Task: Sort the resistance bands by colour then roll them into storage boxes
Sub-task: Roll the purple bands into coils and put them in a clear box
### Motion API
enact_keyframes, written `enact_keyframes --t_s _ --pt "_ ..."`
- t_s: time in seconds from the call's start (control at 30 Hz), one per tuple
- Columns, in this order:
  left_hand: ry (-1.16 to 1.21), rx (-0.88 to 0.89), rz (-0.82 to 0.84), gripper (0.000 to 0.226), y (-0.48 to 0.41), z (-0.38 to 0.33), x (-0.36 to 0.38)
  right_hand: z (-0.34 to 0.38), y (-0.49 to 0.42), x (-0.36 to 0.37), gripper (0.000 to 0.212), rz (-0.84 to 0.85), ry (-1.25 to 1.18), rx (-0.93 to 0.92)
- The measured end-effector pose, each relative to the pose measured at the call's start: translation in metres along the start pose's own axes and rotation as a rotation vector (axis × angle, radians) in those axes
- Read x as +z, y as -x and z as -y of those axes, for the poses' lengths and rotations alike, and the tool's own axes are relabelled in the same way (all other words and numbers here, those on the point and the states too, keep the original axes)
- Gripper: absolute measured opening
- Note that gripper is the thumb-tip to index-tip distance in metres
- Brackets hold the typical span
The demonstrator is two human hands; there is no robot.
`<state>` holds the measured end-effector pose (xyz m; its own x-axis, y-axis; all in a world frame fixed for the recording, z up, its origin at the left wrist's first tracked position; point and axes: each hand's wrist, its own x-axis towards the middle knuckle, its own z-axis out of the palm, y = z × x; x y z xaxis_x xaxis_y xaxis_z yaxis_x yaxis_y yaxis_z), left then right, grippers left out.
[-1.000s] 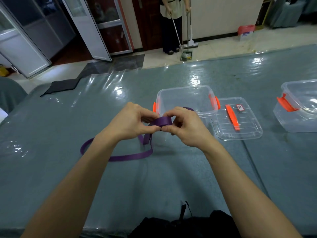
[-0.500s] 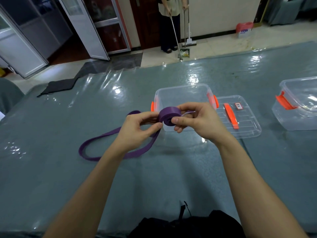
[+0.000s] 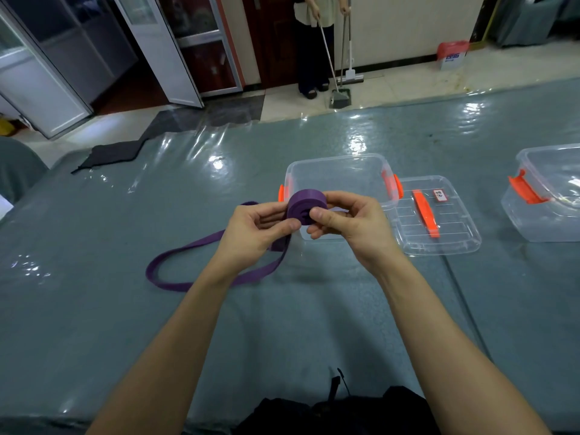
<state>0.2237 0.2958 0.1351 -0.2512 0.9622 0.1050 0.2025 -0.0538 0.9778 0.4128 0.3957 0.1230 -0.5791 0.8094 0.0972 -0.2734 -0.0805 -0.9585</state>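
A purple resistance band [image 3: 301, 206] is partly wound into a tight roll held in the air just in front of an open clear storage box [image 3: 339, 166] with orange latches. My right hand [image 3: 348, 219] pinches the roll, thumb on its face. My left hand [image 3: 255, 229] grips the band where it leaves the roll. The unrolled tail lies as a loop on the grey table, trailing left and toward me.
The box's clear lid [image 3: 439, 221] with an orange handle lies flat right of it. A second clear box [image 3: 546, 196] stands at the far right edge. A person with a broom [image 3: 314, 42] stands on the floor beyond the plastic-covered table [image 3: 125, 309].
The roll has grown thicker as more band was wound onto it. The loose loop on the table has shortened and been drawn in toward my hands.
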Motion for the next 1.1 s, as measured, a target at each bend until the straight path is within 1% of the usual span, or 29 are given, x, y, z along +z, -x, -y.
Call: enact_keyframes --t_s 0.1,0.13,0.17,0.2,0.27,0.37,0.43,0.47,0.5,0.53,0.57,0.6,0.63,0.67,0.7,0.73,0.83,0.9,1.0,1.07,1.1 --pt "0.019 -0.023 -0.003 0.028 -0.002 -0.004 -0.002 -0.012 0.002 0.010 0.034 -0.028 -0.193 0.056" --pt "-0.010 -0.021 0.005 0.027 -0.002 -0.005 -0.004 -0.014 0.003 0.009 0.038 -0.010 -0.212 0.084" --pt "-0.048 -0.016 0.022 0.027 -0.001 -0.006 -0.008 -0.014 0.004 0.005 0.040 0.020 -0.181 0.104" --pt "-0.092 -0.011 0.044 0.030 0.000 -0.007 -0.011 -0.012 0.003 -0.001 0.040 0.056 -0.105 0.112" --pt "-0.183 -0.016 0.088 0.033 0.001 -0.009 -0.019 -0.008 0.000 -0.012 0.034 0.102 0.062 0.099" --pt "-0.273 -0.030 0.156 0.028 0.000 -0.013 -0.028 -0.012 -0.001 -0.012 0.021 0.151 0.213 0.033" --pt "-0.324 -0.039 0.201 0.027 -0.001 -0.019 -0.034 -0.018 0.001 -0.009 0.021 0.189 0.364 -0.025" --pt "-0.366 -0.036 0.217 0.027 -0.001 -0.023 -0.036 -0.017 0.001 -0.009 0.024 0.216 0.468 -0.046" --pt "-0.442 -0.022 0.228 0.028 -0.002 -0.027 -0.037 -0.013 0.001 -0.009 0.033 0.241 0.586 -0.057" --pt "-0.558 0.013 0.242 0.027 -0.003 -0.031 -0.038 -0.008 0.000 -0.008 0.044 0.256 0.703 -0.070" --pt "-0.695 0.071 0.269 0.025 -0.005 -0.035 -0.037 -0.003 -0.001 -0.006 0.052 0.259 0.804 -0.086" --pt "-0.836 0.141 0.302 0.023 -0.008 -0.038 -0.035 -0.001 -0.002 -0.003 0.048 0.260 0.870 -0.102" --pt "-0.956 0.201 0.330 0.022 -0.009 -0.042 -0.033 0.000 -0.002 0.001 0.037 0.264 0.894 -0.114" --pt "-1.030 0.238 0.338 0.024 -0.011 -0.044 -0.030 -0.001 -0.002 0.004 0.027 0.256 0.885 -0.128" --pt "-1.032 0.252 0.325 0.026 -0.013 -0.046 -0.029 -0.002 -0.001 0.006 0.021 0.235 0.834 -0.147" --pt "-0.944 0.234 0.292 0.027 -0.015 -0.046 -0.029 -0.003 -0.001 0.006 0.019 0.198 0.742 -0.159" --pt "-0.466 0.098 0.154 0.036 -0.015 -0.037 -0.032 0.003 0.000 -0.003 0.023 0.060 0.365 -0.125" --pt "-0.225 0.024 0.068 0.038 -0.011 -0.025 -0.026 0.009 -0.002 -0.007 0.025 0.015 0.202 -0.104" --pt "-0.017 0.010 -0.010 0.039 -0.006 -0.015 -0.004 0.007 -0.003 0.002 0.028 0.012 0.020 -0.087" --pt "0.084 0.031 -0.034 0.041 -0.004 -0.011 0.007 0.000 0.000 0.009 0.034 -0.003 -0.175 -0.014" --pt "0.121 0.026 -0.046 0.042 -0.003 -0.011 0.009 -0.004 0.001 0.010 0.037 -0.014 -0.236 0.015"
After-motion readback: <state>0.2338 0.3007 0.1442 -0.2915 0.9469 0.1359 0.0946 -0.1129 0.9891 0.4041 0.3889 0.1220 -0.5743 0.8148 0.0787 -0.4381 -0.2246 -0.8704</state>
